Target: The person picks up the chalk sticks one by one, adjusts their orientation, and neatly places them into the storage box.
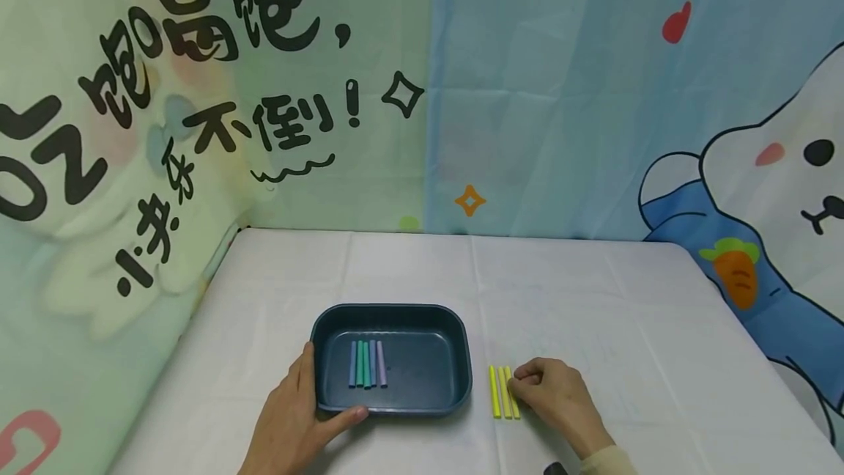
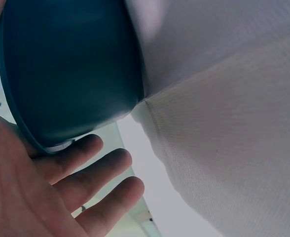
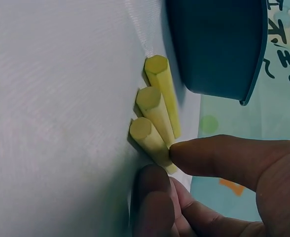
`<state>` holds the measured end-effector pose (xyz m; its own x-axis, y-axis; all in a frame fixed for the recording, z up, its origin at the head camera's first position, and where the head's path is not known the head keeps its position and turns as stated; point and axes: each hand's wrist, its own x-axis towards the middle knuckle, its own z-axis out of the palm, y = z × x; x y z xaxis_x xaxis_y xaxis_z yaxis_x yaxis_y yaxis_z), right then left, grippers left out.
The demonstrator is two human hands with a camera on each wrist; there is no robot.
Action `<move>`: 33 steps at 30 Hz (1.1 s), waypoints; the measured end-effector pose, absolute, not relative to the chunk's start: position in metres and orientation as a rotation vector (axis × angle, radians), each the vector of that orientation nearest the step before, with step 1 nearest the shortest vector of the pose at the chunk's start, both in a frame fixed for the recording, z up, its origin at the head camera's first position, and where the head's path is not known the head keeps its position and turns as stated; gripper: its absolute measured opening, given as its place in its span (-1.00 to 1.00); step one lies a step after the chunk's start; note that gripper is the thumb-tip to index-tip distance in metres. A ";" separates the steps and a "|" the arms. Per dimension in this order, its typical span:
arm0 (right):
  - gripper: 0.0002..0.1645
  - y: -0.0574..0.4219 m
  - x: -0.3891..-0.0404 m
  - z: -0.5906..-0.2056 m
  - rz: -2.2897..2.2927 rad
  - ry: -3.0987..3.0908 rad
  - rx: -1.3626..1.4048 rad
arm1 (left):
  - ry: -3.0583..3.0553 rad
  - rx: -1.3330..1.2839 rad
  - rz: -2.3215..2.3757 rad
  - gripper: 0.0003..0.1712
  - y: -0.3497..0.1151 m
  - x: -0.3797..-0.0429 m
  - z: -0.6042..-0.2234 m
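Observation:
A dark blue rectangular tray (image 1: 422, 396) stands on the table, holding a row of several thin blue, green and purple sticks (image 1: 367, 365). My left hand (image 1: 297, 409) rests against its near left corner, thumb along the front and index finger along the left side. The left wrist view shows the other fingers (image 2: 93, 185) extended beside the tray wall. Three yellow six-sided sticks (image 3: 156, 89) lie side by side to the right of the tray. My right hand (image 1: 557, 394) pinches the rightmost yellow stick (image 3: 150, 140) between thumb and finger, partly hiding it.
A white cloth (image 1: 580, 299) covers the table. Behind it hangs a printed backdrop (image 1: 541, 108) with black lettering and a cartoon animal (image 1: 791, 189). A small black object (image 1: 556, 468) shows near my right wrist, at the bottom edge.

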<state>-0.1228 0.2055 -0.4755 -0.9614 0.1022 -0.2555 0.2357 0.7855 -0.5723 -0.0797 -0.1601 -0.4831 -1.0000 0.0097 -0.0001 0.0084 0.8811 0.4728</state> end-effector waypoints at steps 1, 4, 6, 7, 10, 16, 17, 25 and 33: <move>-0.75 0.205 -0.123 -0.475 -0.926 2.768 0.261 | 3.045 0.014 0.769 0.55 -0.160 -0.080 -0.483; -0.76 0.204 -0.124 -0.475 -0.923 2.769 0.261 | 3.055 0.022 0.771 0.54 -0.160 -0.080 -0.484; -0.76 0.202 -0.124 -0.474 -0.917 2.770 0.263 | 3.065 0.028 0.770 0.53 -0.161 -0.080 -0.484; -0.77 0.202 -0.125 -0.474 -0.910 2.773 0.265 | 3.068 0.031 0.769 0.53 -0.161 -0.080 -0.484; -0.77 0.199 -0.126 -0.473 -0.885 2.786 0.260 | 3.075 0.037 0.771 0.52 -0.161 -0.081 -0.484; -0.76 0.196 -0.128 -0.471 -0.871 2.796 0.259 | 3.083 0.047 0.780 0.51 -0.162 -0.080 -0.485; -0.76 0.196 -0.129 -0.471 -0.873 2.795 0.261 | 3.084 0.050 0.780 0.51 -0.162 -0.080 -0.485; -0.77 0.199 -0.129 -0.473 -0.917 2.773 0.296 | 3.079 0.045 0.787 0.52 -0.161 -0.081 -0.486; -0.75 0.204 -0.132 -0.478 -0.957 2.749 0.326 | 3.065 0.030 0.785 0.53 -0.161 -0.081 -0.485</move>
<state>-0.1323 0.2041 -0.4782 -0.9531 0.1374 -0.2697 0.2752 0.7643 -0.5832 -0.0805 -0.1606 -0.4849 -0.9996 0.0129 0.0265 0.0241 0.8768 0.4803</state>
